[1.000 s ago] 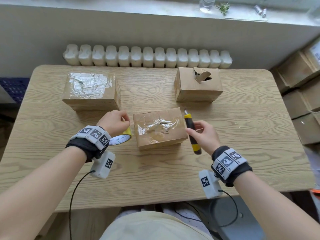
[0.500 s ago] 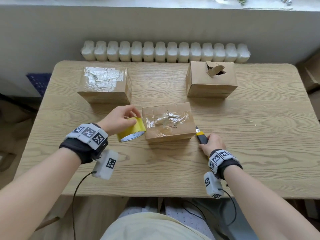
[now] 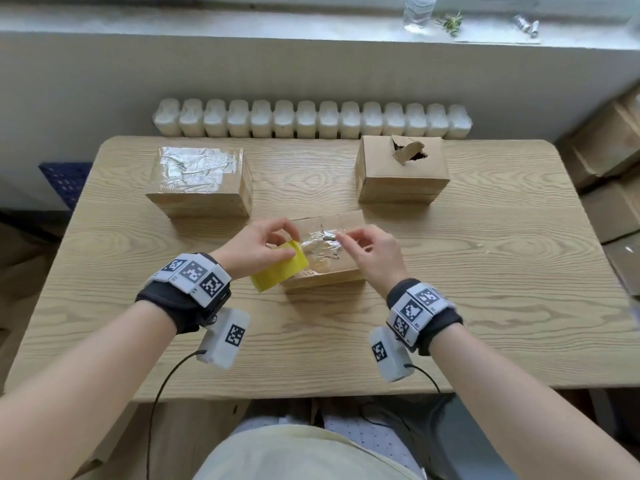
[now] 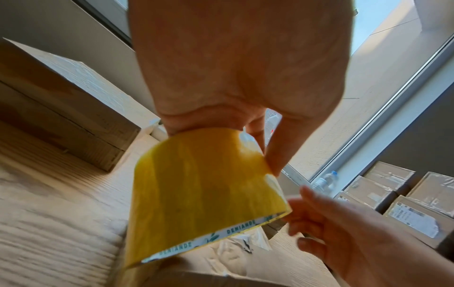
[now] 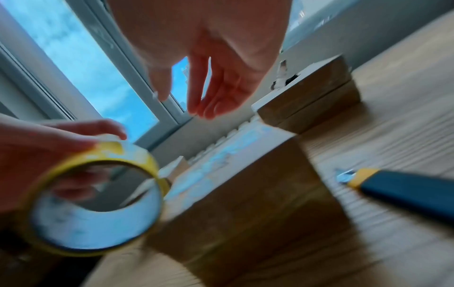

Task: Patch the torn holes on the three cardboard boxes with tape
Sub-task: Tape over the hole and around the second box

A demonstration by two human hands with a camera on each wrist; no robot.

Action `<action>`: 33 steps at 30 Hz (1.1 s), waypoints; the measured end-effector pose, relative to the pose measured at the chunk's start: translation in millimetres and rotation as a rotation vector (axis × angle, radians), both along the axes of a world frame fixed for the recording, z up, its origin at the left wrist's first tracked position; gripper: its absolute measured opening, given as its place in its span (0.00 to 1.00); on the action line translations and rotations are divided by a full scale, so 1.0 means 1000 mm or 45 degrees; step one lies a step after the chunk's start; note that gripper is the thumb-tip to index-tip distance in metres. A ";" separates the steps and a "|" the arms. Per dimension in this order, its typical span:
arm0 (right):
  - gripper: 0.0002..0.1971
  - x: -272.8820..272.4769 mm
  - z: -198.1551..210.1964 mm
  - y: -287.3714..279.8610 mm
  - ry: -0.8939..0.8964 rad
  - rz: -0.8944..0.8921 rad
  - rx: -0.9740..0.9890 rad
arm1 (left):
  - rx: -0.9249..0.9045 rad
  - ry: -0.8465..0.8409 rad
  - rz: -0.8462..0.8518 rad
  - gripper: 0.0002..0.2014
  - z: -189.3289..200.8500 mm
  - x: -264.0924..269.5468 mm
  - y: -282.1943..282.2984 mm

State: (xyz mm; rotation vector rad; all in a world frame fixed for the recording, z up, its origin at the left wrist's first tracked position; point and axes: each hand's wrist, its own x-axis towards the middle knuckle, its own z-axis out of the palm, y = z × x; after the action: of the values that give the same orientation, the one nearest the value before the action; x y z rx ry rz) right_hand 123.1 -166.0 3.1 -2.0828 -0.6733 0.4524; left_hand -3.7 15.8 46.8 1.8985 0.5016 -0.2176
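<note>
On the wooden surface (image 3: 485, 306) your left hand (image 3: 256, 247) grips the yellow tape roll (image 3: 280, 268) over the near box (image 3: 332, 268), right hand (image 3: 374, 254) empty with fingers loosely apart, so next, likely, find the tape's free end.

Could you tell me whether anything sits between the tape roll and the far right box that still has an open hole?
Nothing visible does. The left hand holds the tape roll over the near box; only bare table separates that from the torn box. The right hand hovers open nearby.
</note>
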 end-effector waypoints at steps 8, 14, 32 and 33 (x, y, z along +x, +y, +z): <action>0.08 -0.033 0.013 0.019 0.475 -0.140 0.331 | -0.060 -0.126 -0.043 0.05 -0.004 0.010 -0.019; 0.01 -0.029 0.010 0.016 0.484 -0.172 0.235 | -0.084 -0.161 -0.104 0.18 -0.006 0.009 -0.023; 0.05 0.007 0.012 -0.010 0.623 -0.356 0.260 | 0.465 0.139 -0.054 0.21 -0.017 -0.008 0.018; 0.05 0.012 0.013 -0.013 0.609 -0.363 0.258 | 0.511 0.162 -0.021 0.18 -0.019 -0.010 0.021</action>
State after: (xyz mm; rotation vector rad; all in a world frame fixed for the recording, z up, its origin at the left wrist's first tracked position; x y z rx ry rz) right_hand 134.7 -179.4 16.6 -1.7505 -0.1313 0.6580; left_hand -13.6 37.0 28.1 2.2900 0.6528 -0.2644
